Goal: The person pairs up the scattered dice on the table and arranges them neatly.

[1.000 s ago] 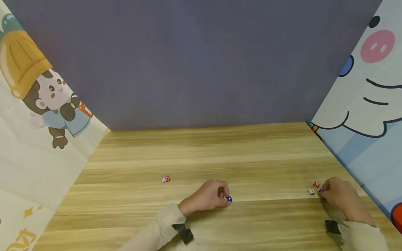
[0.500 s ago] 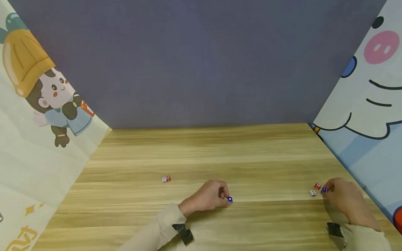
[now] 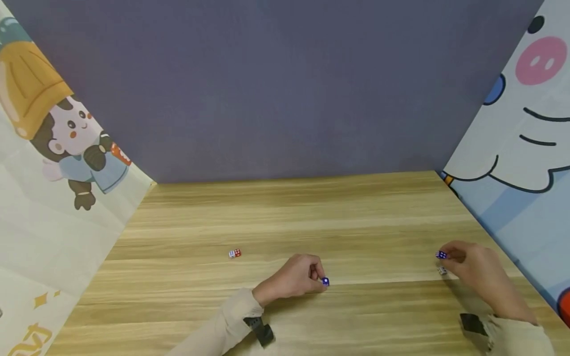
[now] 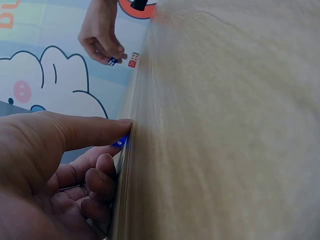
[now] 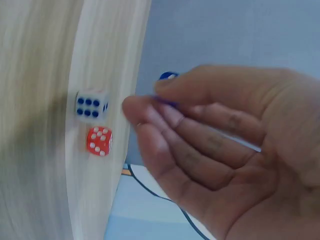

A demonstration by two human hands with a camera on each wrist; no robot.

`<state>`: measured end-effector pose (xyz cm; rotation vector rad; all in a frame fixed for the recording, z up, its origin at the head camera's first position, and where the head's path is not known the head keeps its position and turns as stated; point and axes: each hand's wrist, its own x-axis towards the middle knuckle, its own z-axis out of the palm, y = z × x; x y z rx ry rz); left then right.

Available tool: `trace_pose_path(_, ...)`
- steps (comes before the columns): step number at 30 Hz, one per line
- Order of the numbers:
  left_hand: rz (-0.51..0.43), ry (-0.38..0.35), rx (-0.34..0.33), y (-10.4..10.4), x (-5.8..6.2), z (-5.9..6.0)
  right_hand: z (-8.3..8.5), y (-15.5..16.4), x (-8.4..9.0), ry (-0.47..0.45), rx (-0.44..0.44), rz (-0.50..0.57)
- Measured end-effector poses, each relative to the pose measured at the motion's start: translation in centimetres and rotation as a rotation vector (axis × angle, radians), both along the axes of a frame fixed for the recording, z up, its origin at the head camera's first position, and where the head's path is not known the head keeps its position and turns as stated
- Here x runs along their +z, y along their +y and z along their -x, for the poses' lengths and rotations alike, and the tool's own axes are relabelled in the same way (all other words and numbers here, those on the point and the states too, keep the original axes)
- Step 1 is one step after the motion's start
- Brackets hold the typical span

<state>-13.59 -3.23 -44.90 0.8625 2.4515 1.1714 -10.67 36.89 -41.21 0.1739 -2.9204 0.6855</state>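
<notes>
Since a moment ago your right hand (image 3: 476, 267) has lifted its blue die (image 3: 441, 254) off the table (image 3: 285, 217), pinched at the fingertips, above the white die (image 3: 442, 270); your left hand (image 3: 294, 279) pinches the other blue die (image 3: 326, 281) against the wood. Biggest risk, I judge: that shallow pinch could let the raised die slip, drop and scatter the white die and red die (image 5: 99, 141) lying just beneath the grip. Lesser: the left die could squirt out from under your fingertips
</notes>
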Motion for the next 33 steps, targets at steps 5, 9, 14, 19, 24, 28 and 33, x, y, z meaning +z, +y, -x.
trace_pose_path(5, 0.001, -0.01, 0.004, 0.0, 0.0, 0.0, -0.2, -1.4, 0.0, 0.086, 0.018, 0.043)
trace_pose_path(9, 0.0, -0.005, 0.006, 0.0, -0.1, 0.0, 0.0, -3.3, 0.0, 0.071, 0.065, 0.091)
trace_pose_path(14, 0.01, 0.007, 0.017, 0.0, 0.0, 0.0, 0.0, -6.7, 0.1, -0.042, 0.148, 0.178)
trace_pose_path(19, 0.02, 0.013, 0.018, 0.1, -0.1, 0.1, -0.1, -10.2, 0.0, -0.142, 0.275, 0.229)
trace_pose_path(24, 0.026, 0.005, 0.016, 0.1, -0.2, 0.1, 0.1, -12.7, -0.9, -0.147, 0.377, 0.241)
trace_pose_path(28, 0.026, 0.013, 0.013, 0.1, -0.1, 0.1, 0.5, -14.0, -1.5, -0.133, 0.402, 0.277)
trace_pose_path(33, 0.017, 0.02, 0.006, 0.1, -0.1, 0.3, 0.7, -15.1, -1.9, -0.15, 0.427, 0.327)
